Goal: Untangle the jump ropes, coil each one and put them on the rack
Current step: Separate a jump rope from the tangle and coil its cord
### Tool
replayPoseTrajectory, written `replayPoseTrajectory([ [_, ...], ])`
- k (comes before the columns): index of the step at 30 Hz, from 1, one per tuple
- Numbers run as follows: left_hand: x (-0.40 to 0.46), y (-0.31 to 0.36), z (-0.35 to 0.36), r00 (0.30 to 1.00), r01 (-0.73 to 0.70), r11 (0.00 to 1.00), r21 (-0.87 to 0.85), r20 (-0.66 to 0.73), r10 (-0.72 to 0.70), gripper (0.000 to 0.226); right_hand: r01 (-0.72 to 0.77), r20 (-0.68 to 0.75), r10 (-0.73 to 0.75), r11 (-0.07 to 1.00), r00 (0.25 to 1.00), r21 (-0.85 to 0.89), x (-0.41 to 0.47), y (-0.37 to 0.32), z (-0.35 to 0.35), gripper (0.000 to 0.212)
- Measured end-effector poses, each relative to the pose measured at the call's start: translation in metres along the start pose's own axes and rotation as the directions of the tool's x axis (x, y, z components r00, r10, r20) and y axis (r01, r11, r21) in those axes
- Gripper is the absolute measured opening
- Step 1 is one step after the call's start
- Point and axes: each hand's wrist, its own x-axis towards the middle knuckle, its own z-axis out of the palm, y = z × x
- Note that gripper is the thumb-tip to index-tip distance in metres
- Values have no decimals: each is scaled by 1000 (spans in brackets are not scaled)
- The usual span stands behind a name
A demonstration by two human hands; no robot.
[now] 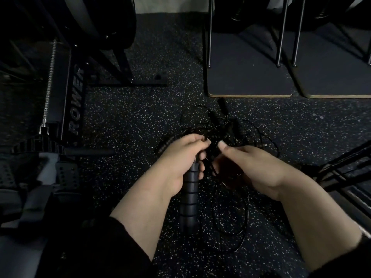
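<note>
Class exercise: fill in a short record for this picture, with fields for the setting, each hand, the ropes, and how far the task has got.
setting: speckled dark gym floor, rowing machine at left
left hand: grips a ribbed black handle
right hand: pinches at the cords
ropes: tangled ropes on the floor, thin black cords, several handles
task stage: still tangled, nothing coiled

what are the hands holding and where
Left hand grips a ribbed jump rope handle at its top end; right hand pinches the tangled cords.

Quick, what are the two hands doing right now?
Left hand: holds a ridged black jump rope handle.
Right hand: pinches the tangled cords.
</note>
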Motion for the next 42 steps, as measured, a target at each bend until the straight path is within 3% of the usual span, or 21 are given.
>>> replayPoseTrajectory([
  [2, -1, -3, 0, 993, -93, 984, 150, 84, 81, 3, -72, -188, 86, 994, 978, 82, 8, 6, 4, 56],
  [3, -3, -5, 1, 986, -136, 961, 240, 124, 109, 4, -80, -209, 115, 982, 971, 172, 12, 8, 6, 54],
  [6, -8, -10, 4, 964, -212, 862, 461, 245, 106, 5, -35, -116, 111, 854, 987, 520, 20, 9, 11, 45],
  [8, -13, -13, 6, 945, -242, 799, 551, 319, 67, 4, -25, -124, 122, 805, 985, 593, 24, 11, 10, 36],
  [12, -16, -18, 4, 927, -255, 747, 615, 376, 7, 1, -75, -160, 187, 843, 969, 533, 31, 18, 6, 26],
  [18, -16, -12, -9, 934, -208, 738, 642, 355, -46, 6, -88, -347, 167, 969, 923, 232, 24, 15, 5, 16],
  [20, -15, -9, -18, 949, -119, 734, 669, 295, -115, 22, -35, -404, 138, 967, 904, 251, 24, 15, 1, 17],
  [22, -12, -11, -29, 974, 41, 717, 695, 132, -184, 33, 74, -471, 65, 960, 880, 271, 23, 11, -4, 18],
  [25, -5, -20, -41, 980, 201, 810, 551, -112, -167, 33, 297, -492, -99, 891, 865, 343, 18, 2, -7, 20],
  [29, 4, -23, -38, 981, 145, 962, 231, -159, -109, 38, 473, -483, -247, 769, 840, 429, 12, -6, -5, 20],
  [37, 10, -8, -4, 985, 161, 985, -65, -51, -165, 58, 423, -270, -339, 822, 901, 382, -1, -1, 0, 25],
  [42, 19, -8, 8, 983, 170, 984, -57, -67, -174, 40, 362, -122, -341, 865, 932, 348, -9, 7, -2, 25],
])
